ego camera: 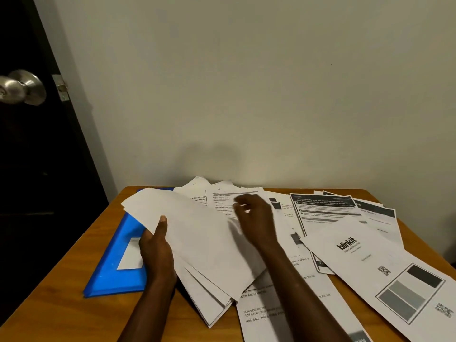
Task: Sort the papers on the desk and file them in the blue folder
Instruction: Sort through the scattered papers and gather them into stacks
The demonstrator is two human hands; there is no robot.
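- Over the left half of the wooden desk [61, 304], the left hand [155, 248] holds a gathered stack [202, 238] of sheets, blank sides up. The thumb is on top and the fingers are underneath.
- That stack is fanned out at its near end, with the edges far from square.
- By the far edge, close to the wall, the right hand [254, 215] lies over a printed sheet [222, 198]. It is blurred and its fingers look bent downward, but I cannot tell whether it pinches the sheet or only touches it.
- At the left, the blue folder [116, 265] lies flat and looks closed. It is partly under the stack, and its white label [130, 254] shows beside the left hand.
- Loose papers [328, 213] overlap across the right half, with the blinkit sheet [357, 255] on top of them.
- I'd judge the step to be collecting, with much left to pick up.
- To do it well, take one sheet by a corner and lift it, so the sheets beneath are not dragged along.
- Lay each sheet square on the stack, facing the same way.
- Before filing, tap the fanned edges flush, then shift the stack off the folder so it can open.
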